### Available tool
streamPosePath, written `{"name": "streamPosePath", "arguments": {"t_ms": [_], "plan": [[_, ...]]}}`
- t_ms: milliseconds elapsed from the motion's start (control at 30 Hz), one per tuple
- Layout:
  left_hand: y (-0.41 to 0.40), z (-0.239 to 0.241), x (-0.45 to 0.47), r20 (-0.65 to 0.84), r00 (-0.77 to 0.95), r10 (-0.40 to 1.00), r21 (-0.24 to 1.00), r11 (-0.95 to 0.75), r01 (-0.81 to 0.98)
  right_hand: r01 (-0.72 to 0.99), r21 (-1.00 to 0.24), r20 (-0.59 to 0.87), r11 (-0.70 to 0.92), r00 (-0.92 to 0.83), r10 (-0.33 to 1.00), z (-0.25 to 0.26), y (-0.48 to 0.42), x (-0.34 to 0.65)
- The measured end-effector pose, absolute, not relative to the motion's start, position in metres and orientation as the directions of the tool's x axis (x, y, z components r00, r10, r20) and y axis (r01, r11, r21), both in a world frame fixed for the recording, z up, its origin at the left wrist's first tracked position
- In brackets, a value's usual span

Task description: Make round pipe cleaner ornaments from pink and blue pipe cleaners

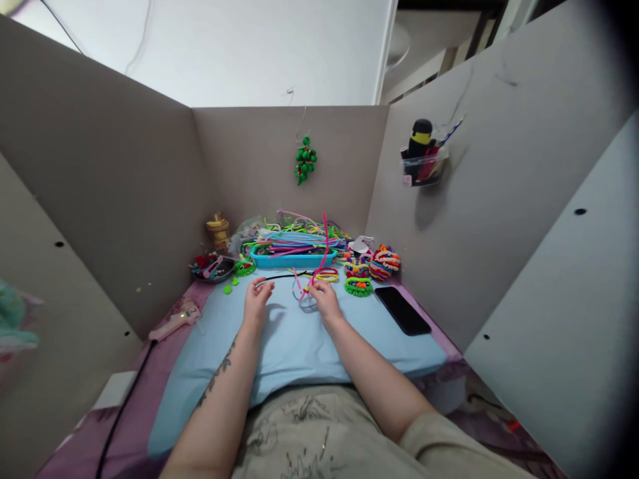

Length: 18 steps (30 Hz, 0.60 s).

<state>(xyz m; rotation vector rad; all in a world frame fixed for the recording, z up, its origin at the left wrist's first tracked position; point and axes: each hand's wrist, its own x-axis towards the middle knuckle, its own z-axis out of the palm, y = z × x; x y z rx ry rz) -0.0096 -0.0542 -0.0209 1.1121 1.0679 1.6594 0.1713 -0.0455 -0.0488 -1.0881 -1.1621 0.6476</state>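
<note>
My right hand (pixel 325 301) is closed on a bright pink pipe cleaner (pixel 326 243), whose long end rises above the fingers with a bend partway. Just left of its fingertips is a loose cluster of thin pink and pale looped pipe cleaners (pixel 302 289); whether these join the held piece is too small to tell. My left hand (pixel 257 299) pinches the left end of a black pipe cleaner (pixel 282 276), which runs right toward the cluster. Yellow and red loops (pixel 328 273) lie just beyond my right hand.
A blue tray (pixel 294 262) heaped with pipe cleaners stands at the back. Finished fuzzy pieces (pixel 358 287) and a phone (pixel 403 311) lie right; a dark bowl (pixel 214 271) and a pink glue gun (pixel 174 320) lie left. Grey panels surround the blue cloth (pixel 289 356).
</note>
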Motion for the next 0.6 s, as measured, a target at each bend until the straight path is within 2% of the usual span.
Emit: {"name": "streamPosePath", "arguments": {"t_ms": [67, 233, 467, 600], "plan": [[-0.056, -0.022, -0.007, 0.237, -0.202, 0.95, 0.954, -0.267, -0.136, 0.082, -0.923, 0.38, 0.375, 0.336, 0.862, -0.048, -0.045, 0.172], [-0.068, -0.024, 0.015, 0.288, 0.031, 0.957, 0.957, -0.286, -0.047, 0.056, -0.927, 0.367, 0.37, 0.333, 0.869, -0.048, -0.049, 0.167], [-0.072, -0.023, 0.019, 0.347, 0.097, 0.933, 0.936, -0.351, 0.027, 0.078, -0.93, 0.367, 0.359, 0.227, 0.902, -0.047, -0.055, 0.159], [-0.07, -0.024, 0.016, 0.394, 0.065, 0.917, 0.907, -0.399, 0.138, 0.065, -0.919, 0.392, 0.388, 0.216, 0.894, -0.046, -0.055, 0.157]]}}
